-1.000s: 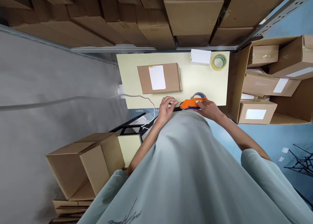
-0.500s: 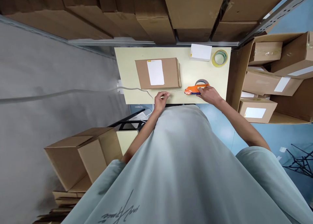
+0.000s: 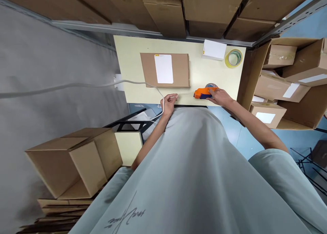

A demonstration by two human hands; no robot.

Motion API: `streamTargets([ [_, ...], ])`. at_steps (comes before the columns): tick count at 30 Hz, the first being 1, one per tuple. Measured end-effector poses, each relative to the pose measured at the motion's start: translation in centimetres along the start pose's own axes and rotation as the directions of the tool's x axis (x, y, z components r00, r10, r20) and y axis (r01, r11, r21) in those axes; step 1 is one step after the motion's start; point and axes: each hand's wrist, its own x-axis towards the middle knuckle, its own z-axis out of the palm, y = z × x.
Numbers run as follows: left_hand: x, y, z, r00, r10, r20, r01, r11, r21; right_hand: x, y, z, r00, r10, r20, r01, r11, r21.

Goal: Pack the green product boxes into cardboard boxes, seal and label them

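My right hand point(image 3: 220, 97) is closed around an orange and dark blue tape dispenser point(image 3: 201, 93), just above the front of the pale yellow table point(image 3: 133, 94). A thin clear strip of tape point(image 3: 186, 93) runs from the dispenser across to my left hand point(image 3: 168, 105), whose thumb and fingers pinch its end. Beyond my left hand a closed cardboard box point(image 3: 180, 70) with a white label point(image 3: 164, 69) lies flat on the table. The white cable point(image 3: 133, 82) passes in front of the box and bends down beside my left wrist.
At the table's back right are a small white box point(image 3: 214, 49) and a yellow tape roll point(image 3: 233, 58). A large carton point(image 3: 251, 70) of packed boxes stands right. Shelved cartons point(image 3: 214, 5) border the back. An open carton point(image 3: 88, 169) stands at lower left above flattened cardboard point(image 3: 63, 210).
The view has shifted slightly. The dispenser has turned a little in my right hand, showing more of its orange side. The tape stays stretched between both hands.
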Motion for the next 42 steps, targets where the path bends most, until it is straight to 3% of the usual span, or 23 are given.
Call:
streamTargets([
  [4, 0.6, -1.0, 0.4, 1.000, 0.015, 0.000, -0.015, 0.999, -0.039, -0.2, 0.0, -0.6, 0.999, 0.016, 0.041, -0.015, 0.999, -0.028],
  [10, 2.3, -1.8, 2.5, 0.995, 0.023, -0.095, -0.035, 0.992, -0.125, 1.3, 0.2, -1.4, 0.999, 0.016, 0.051, -0.009, 0.990, -0.138],
  [18, 4.0, -2.3, 5.1, 0.975, -0.093, -0.204, 0.027, 0.953, -0.302, 3.5, 0.4, -1.2, 0.999, -0.025, 0.023, 0.029, 0.971, -0.236],
  [26, 3.4, -1.0, 7.8, 0.912, -0.269, -0.309, 0.112, 0.889, -0.443, 3.8, -0.1, -1.1, 1.000, 0.004, -0.006, -0.005, 0.970, -0.243],
  [30, 3.1, 0.0, 7.6, 0.877, -0.370, -0.305, 0.198, 0.858, -0.474, 3.7, -0.3, -0.5, 1.000, -0.004, -0.016, 0.000, 0.972, -0.234],
  [33, 2.8, 0.8, 6.5, 0.822, -0.518, -0.238, 0.345, 0.784, -0.516, 3.7, -0.2, -0.1, 0.999, -0.005, -0.040, -0.004, 0.975, -0.222],
  [35, 2.5, 1.6, 5.8, 0.821, -0.556, -0.127, 0.419, 0.740, -0.526, 3.8, -0.1, 0.2, 0.998, -0.010, -0.059, -0.003, 0.977, -0.213],
  [39, 1.4, 4.1, 5.0, 0.872, -0.469, 0.138, 0.453, 0.668, -0.591, 4.1, 0.0, 0.7, 0.997, -0.007, -0.071, -0.007, 0.981, -0.196],
  [42, -0.1, 6.7, 4.5, 0.862, -0.442, 0.247, 0.499, 0.657, -0.565, 4.3, -0.1, 0.9, 0.998, -0.001, -0.066, -0.010, 0.985, -0.174],
])
